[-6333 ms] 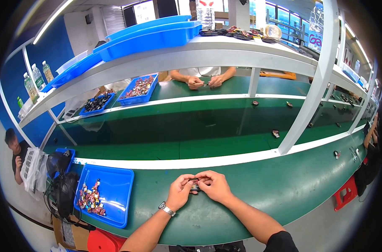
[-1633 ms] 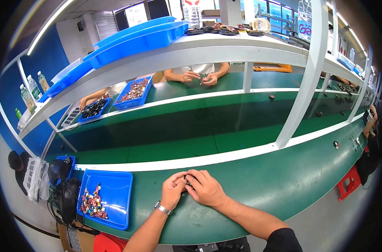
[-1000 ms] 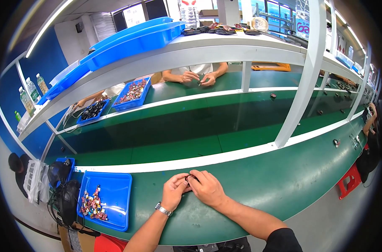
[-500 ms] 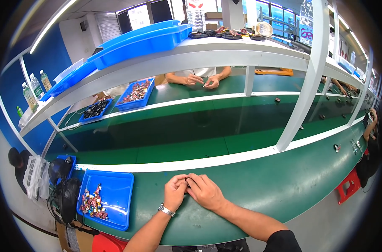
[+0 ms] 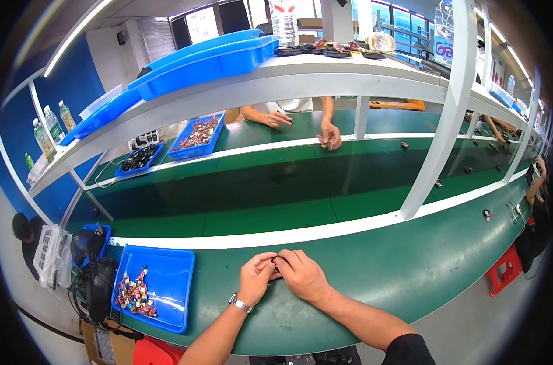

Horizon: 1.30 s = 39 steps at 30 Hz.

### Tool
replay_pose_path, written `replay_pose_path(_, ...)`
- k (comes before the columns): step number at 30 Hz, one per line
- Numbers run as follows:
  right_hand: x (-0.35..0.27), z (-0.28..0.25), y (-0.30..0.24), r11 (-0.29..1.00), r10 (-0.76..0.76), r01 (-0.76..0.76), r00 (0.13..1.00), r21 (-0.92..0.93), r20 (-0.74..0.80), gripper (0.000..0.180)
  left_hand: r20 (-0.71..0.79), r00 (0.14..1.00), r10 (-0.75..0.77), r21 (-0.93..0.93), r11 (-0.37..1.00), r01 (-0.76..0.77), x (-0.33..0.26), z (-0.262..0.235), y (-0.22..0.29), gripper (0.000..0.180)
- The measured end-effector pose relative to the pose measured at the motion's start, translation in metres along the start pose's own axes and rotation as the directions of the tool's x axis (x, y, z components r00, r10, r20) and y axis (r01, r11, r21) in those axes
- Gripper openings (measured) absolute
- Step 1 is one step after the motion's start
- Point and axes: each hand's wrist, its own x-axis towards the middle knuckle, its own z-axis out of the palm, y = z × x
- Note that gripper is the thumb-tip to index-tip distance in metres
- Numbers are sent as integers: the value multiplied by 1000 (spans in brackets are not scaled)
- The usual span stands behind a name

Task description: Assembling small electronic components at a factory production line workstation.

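Over the near green tabletop, my left hand point(image 5: 256, 280) and my right hand point(image 5: 303, 277) meet at the fingertips. Both are closed on a small dark, partly reddish piece point(image 5: 276, 262); the fingers cover most of it, and its kind cannot be made out. A metal-banded watch point(image 5: 240, 303) circles my left wrist. To the left of my hands, a blue tray point(image 5: 178, 292) bears a heap of small reddish-brown electronic parts point(image 5: 134, 294) with bits of yellow and white.
Beyond a white rail point(image 5: 258, 239), a green belt point(image 5: 276, 188) carries scattered small parts. Across it, a person's hand point(image 5: 330, 135) reaches toward the far rail. Blue bins point(image 5: 218, 131) stand far left. A slanting white post point(image 5: 437, 128) supports an overhead shelf. Black headphones point(image 5: 98, 286) hang left.
My hands stay together, with the fingers shifting slightly around the small piece. The person opposite has parted their hands, one now reaching to the far rail. Parts on the belt have drifted slightly right.
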Motion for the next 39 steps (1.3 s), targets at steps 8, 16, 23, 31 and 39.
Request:
replay_pose_path(8,3,-2,2,997,-54,54,998,-60,-7,13,49,999,-21,-43,999,24,2,-7,-4,25)
replay_pose_path(16,0,2,5,1000,-21,21,1000,22,-12,15,59,998,-37,-51,998,40,3,-8,-6,26)
replay_pose_path(23,-1,2,2,997,41,-40,999,71,-10,21,30,999,-35,-5,999,35,1,-4,-4,27)
replay_pose_path(31,0,2,-1,988,94,-98,995,122,40,35,16,1000,-16,4,1000,16,6,-6,-6,28)
replay_pose_path(39,37,35,74,948,315,-313,949,49,-30,28,56,997,59,-4,998,-59,4,-13,-4,35)
